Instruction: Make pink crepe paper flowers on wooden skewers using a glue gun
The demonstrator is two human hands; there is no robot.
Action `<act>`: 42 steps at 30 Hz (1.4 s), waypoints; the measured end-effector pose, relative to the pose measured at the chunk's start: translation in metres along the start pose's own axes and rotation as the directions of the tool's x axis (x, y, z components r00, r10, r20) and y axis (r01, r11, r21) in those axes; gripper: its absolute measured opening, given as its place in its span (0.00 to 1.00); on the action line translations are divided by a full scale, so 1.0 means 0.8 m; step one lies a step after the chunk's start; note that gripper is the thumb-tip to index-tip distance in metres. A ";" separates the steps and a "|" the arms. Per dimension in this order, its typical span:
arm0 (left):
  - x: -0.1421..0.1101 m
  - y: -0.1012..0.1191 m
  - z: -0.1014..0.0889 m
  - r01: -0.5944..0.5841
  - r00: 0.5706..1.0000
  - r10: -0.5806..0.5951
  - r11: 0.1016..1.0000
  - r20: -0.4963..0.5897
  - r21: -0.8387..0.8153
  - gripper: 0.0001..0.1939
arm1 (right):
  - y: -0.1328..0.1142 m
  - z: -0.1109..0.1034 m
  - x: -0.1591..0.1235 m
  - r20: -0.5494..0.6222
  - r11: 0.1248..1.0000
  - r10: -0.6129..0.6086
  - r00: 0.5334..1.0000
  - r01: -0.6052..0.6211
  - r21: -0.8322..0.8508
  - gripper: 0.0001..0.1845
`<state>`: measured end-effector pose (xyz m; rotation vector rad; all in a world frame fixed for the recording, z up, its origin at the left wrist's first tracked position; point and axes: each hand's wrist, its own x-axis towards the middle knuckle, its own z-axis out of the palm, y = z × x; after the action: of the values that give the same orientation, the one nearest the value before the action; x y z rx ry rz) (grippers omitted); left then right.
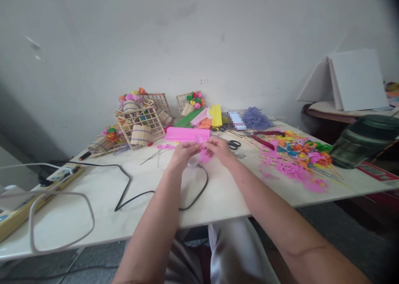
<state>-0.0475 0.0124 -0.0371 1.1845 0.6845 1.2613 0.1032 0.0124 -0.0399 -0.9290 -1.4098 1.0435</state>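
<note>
Right now both hands work close together above the white desk [224,196], near its middle. The left hand [185,151] has its fingers drawn in to a pinch on a thin pink paper piece [205,155], and the right hand [218,148] meets it from the other side, its fingers likewise nearly closed on the paper. How firmly each one grips is too small to tell. Just beyond the hands lies a bright pink paper roll [187,133], with folded green paper [189,118] and yellow paper [216,115] farther back. Black-handled scissors [234,144] lie just beside the right hand, and tweezers [153,155] rest on the left side, near some small pink petals [166,146]. Lattice stick frames [139,119] stand at the back left, with stick bundles and paper flowers among them. On the right, red-handled pliers [263,142] lie beside a heap of colourful paper scraps [299,157], and a dark green jar [358,142] stands past the heap. A black cable [126,188] snakes across the desk and passes under the left forearm
</note>
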 end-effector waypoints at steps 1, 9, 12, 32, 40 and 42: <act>0.000 0.000 0.000 -0.002 1.000 0.002 1.000 0.002 0.001 0.09 | -0.001 0.000 0.000 0.011 1.000 0.009 1.000 -0.009 0.024 0.11; 0.000 0.001 0.001 0.003 1.000 -0.003 1.000 0.006 -0.028 0.09 | 0.007 0.000 0.005 0.000 0.998 0.029 1.000 -0.029 0.048 0.12; 0.000 0.001 0.000 0.026 0.999 -0.027 0.999 -0.021 -0.043 0.09 | 0.010 -0.004 0.008 -0.051 0.999 0.037 0.998 -0.036 0.030 0.13; -0.001 0.004 -0.006 0.210 0.977 -0.211 0.977 -0.026 -0.031 0.07 | -0.030 -0.013 0.046 0.005 0.975 -0.039 0.999 0.037 0.221 0.13; 0.000 0.003 -0.013 0.192 0.979 -0.195 0.980 -0.055 -0.052 0.05 | -0.016 -0.001 0.047 0.127 0.954 0.011 0.992 -0.048 0.296 0.12; 0.000 0.003 -0.013 0.189 0.980 -0.192 0.981 -0.057 -0.051 0.06 | -0.013 0.000 0.043 0.144 0.956 0.019 0.989 -0.060 0.287 0.11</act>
<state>-0.0579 0.0154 -0.0381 1.0210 0.7920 1.1496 0.0997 0.0419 -0.0197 -0.6815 -1.3105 1.3275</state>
